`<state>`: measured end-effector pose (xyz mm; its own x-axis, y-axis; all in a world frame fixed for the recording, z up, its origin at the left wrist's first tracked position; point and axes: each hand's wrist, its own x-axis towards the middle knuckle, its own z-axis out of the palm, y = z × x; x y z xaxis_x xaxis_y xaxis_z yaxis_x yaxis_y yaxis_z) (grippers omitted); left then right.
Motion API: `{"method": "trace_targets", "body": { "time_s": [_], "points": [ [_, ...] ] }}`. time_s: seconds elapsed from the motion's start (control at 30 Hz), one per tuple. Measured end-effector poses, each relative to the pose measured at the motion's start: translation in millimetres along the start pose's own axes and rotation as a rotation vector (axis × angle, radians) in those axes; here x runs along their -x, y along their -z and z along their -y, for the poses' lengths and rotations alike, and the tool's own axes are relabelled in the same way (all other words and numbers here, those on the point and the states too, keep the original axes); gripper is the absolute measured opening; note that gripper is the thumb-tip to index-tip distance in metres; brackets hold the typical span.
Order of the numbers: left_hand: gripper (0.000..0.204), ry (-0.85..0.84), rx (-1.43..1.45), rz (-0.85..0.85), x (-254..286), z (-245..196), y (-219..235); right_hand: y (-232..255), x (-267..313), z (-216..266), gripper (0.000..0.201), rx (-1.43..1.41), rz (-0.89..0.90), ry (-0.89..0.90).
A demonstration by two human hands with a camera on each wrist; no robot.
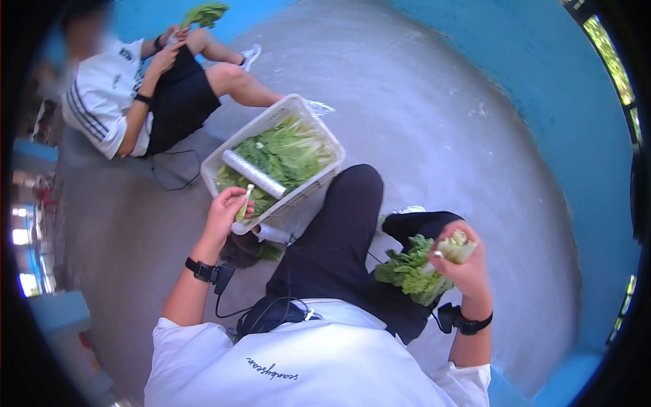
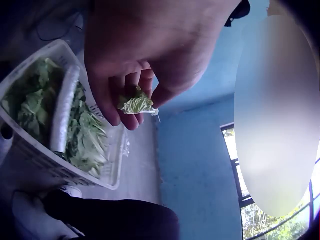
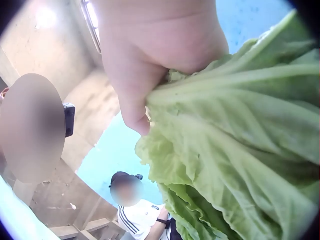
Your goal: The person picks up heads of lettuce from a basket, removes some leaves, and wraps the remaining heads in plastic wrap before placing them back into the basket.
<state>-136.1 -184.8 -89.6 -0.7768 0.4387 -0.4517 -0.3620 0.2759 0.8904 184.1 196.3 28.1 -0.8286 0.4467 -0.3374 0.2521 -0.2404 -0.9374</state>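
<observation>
My left hand [image 1: 227,211] pinches a small, crumpled lettuce leaf [image 2: 136,104] between thumb and fingers, over the near left corner of a white plastic crate [image 1: 296,192]. Its pale stem end points up in the head view. With my right hand [image 1: 470,270] I grip a leafy green lettuce [image 1: 409,271] round its base, above my thigh at the right. The pale cut ends [image 1: 458,245] poke out past the fingers, and the leaves hang to the left. In the right wrist view, broad ribbed leaves [image 3: 225,130] spread from under the palm.
More leafy greens [image 1: 298,144] fill the crate, and a roll of clear film [image 1: 254,173] lies across them. Beside the crate's near side lies another roll [image 1: 272,235]. A seated person [image 1: 115,88] at the upper left holds a green bunch [image 1: 205,13]. Cables hang about my waist.
</observation>
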Motion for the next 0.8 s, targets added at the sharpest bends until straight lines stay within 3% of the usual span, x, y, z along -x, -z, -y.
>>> {"method": "trace_targets", "body": {
  "time_s": [0.03, 0.13, 0.23, 0.33, 0.37, 0.4, 0.47, 0.53, 0.6, 0.7, 0.73, 0.8],
  "points": [
    [0.024, 0.049, -0.001, -0.088, 1, 22, 28, -1, -1, -2, 0.033, -0.013, -0.007, 0.009],
    [0.026, 0.209, 0.446, -0.383, 23, 89, 116, -5, -3, -7, 0.034, -0.047, -0.004, 0.046],
    [0.046, 0.361, 0.253, -0.516, 51, 174, 207, -3, -4, -12, 0.037, -0.021, 0.015, 0.061],
    [0.071, 0.722, -0.158, -0.713, 85, 179, 201, -6, -4, -12, 0.039, -0.012, 0.007, 0.08],
    [0.077, 0.669, -0.031, -0.735, 68, 274, 265, -7, -4, -11, 0.04, -0.011, 0.009, 0.091],
    [0.076, 0.593, -0.004, -0.796, 67, 268, 259, -7, -3, -9, 0.04, -0.008, 0.001, 0.097],
    [0.074, 0.441, 0.064, -0.85, 35, 222, 209, -12, -4, -9, 0.043, -0.075, -0.022, 0.114],
    [0.078, 0.246, 0.026, -0.533, -5, 153, 158, -12, -6, -8, 0.045, -0.076, -0.009, 0.114],
    [0.076, -0.075, -0.008, -0.271, -25, 55, 63, -17, -9, -5, 0.044, -0.196, 0.022, 0.12],
    [0.084, -0.462, -0.036, 0.307, -14, -51, -74, -22, -14, -3, 0.045, -0.317, 0.086, 0.151],
    [0.094, -0.448, -0.067, 0.459, 8, -83, -117, -22, -15, -5, 0.045, -0.345, 0.105, 0.172],
    [0.11, -0.476, -0.099, 0.728, 33, -104, -187, -24, -12, -4, 0.045, -0.395, 0.126, 0.216]
  ]
}}
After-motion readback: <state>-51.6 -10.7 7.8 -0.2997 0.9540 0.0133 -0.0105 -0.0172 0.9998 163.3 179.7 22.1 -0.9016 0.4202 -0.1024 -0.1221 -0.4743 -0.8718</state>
